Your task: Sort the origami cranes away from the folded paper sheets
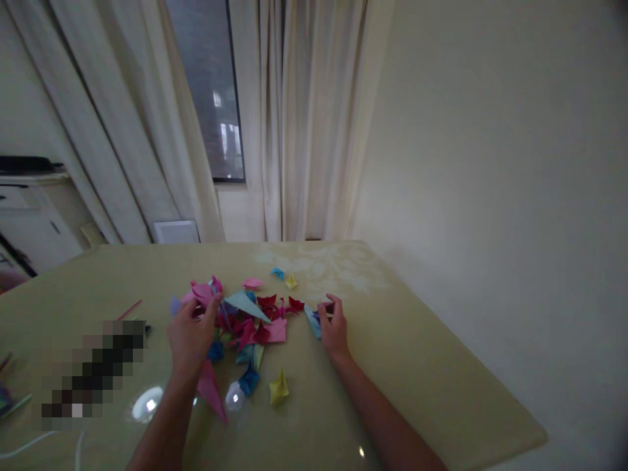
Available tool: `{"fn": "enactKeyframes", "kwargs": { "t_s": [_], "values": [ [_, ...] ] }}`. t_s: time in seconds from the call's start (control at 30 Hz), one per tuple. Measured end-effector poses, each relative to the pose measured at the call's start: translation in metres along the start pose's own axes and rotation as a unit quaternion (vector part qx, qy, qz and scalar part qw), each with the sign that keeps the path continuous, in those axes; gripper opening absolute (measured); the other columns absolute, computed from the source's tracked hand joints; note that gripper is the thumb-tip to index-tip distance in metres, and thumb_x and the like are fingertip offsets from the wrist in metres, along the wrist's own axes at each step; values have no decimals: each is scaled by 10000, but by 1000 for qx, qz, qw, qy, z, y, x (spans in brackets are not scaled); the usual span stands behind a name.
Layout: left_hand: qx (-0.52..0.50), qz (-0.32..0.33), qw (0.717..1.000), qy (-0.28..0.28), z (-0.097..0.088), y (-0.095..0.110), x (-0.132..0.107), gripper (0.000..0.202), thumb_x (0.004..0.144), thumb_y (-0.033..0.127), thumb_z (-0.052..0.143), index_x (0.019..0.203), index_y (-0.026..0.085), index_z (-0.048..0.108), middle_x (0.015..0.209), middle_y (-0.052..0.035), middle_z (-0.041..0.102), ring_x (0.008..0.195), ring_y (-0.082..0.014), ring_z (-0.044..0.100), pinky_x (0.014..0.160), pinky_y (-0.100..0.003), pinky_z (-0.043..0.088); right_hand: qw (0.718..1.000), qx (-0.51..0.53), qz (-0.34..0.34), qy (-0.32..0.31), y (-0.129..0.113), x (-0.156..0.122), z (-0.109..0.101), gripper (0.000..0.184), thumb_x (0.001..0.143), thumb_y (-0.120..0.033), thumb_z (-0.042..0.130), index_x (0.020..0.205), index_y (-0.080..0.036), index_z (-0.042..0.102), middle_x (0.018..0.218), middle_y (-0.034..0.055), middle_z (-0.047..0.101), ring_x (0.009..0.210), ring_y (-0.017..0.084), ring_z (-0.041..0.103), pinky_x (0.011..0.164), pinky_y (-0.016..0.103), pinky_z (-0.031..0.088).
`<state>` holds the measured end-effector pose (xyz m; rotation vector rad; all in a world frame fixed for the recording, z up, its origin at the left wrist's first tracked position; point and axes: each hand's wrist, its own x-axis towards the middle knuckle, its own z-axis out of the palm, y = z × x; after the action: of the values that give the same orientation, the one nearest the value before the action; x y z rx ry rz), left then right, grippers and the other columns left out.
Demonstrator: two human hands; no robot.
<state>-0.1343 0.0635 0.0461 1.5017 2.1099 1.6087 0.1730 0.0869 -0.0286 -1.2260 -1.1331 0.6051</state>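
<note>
A pile of folded paper origami (252, 327) in pink, red, blue and pale green lies on the table. My left hand (191, 330) is at the pile's left side, its thumb and fingers curled on a pink origami piece (202, 292). To the right of the pile, my right hand (334, 330) has its fingers bent round a small dark purple folded paper, mostly hidden by them. A light blue paper piece (313, 322) rests against that hand's left side. Nearer to me are a yellow origami piece (279, 388), a blue one (249, 381) and a long pink one (212, 391).
The table (417, 366) has a pale cover and runs along the wall at right. Small blue (277, 273) and yellow (291, 282) paper pieces lie farther back. A blurred-out dark object (98, 369) and white cables (36, 448) are at left. Curtains (314, 131) hang behind.
</note>
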Motion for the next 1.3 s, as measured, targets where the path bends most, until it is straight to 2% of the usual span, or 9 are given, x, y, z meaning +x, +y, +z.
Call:
{"fn": "enactKeyframes", "kwargs": {
  "t_s": [0.13,0.33,0.6,0.8,0.9,1.0,1.1,1.2,1.3],
  "values": [
    [103,7,995,-3,-4,-4,1,529,902,726,502,723,236,590,724,-48,691,677,-246,637,661,-325,401,1000,6,6,26,-2,1,-2,479,936,-549,598,1244,-182,607,894,58,743,785,226,754,755,335,591],
    [132,-3,991,-12,-4,-12,2,516,931,722,495,789,242,620,739,-44,691,643,-234,594,633,-305,349,997,31,23,69,-2,4,-4,496,914,-580,638,1220,-190,631,936,55,732,826,215,739,786,338,590],
    [141,-10,990,-1,-5,-14,1,553,946,659,533,1239,228,718,879,-97,768,790,-311,701,753,-400,498,994,90,45,38,-3,7,-1,510,910,-570,668,1250,-194,612,923,45,739,828,212,739,774,339,597],
    [131,19,991,-11,-4,-14,-2,457,957,551,566,1219,209,718,1002,-114,797,889,-316,747,819,-423,532,986,157,48,31,-8,6,-3,525,889,-526,718,1265,-190,571,879,23,746,799,197,745,791,349,612],
    [145,26,989,-14,-2,-16,-2,490,970,543,558,1279,189,700,1067,-142,790,938,-342,744,855,-461,548,978,194,71,32,-14,5,-5,543,880,-555,726,1248,-191,560,885,34,748,781,208,757,718,347,630],
    [147,80,986,14,1,-11,-5,524,997,539,522,1357,185,662,1206,-172,754,1015,-356,725,914,-493,551,974,210,83,28,-20,4,-5,567,857,-577,751,1234,-198,562,883,36,742,770,216,761,655,337,637],
    [80,176,981,24,11,5,-18,439,1026,496,509,1302,204,687,1238,-141,743,1037,-308,723,987,-459,547,974,207,86,11,-24,2,-5,566,840,-579,769,1215,-198,581,867,32,739,760,220,761,655,341,641],
    [1,272,962,-39,26,27,-45,317,1045,423,540,1204,226,732,1128,-97,775,990,-260,740,961,-392,572,981,181,64,-27,-28,-3,-8,507,856,-545,770,1189,-197,613,859,32,742,774,214,755,713,346,639],
    [-31,362,925,-115,43,44,-79,273,1066,354,547,1253,260,723,1127,-71,785,1021,-231,748,935,-348,591,986,143,31,-78,-33,-9,-12,458,882,-503,769,1203,-208,628,866,29,746,790,210,747,746,337,628]
  ]
}}
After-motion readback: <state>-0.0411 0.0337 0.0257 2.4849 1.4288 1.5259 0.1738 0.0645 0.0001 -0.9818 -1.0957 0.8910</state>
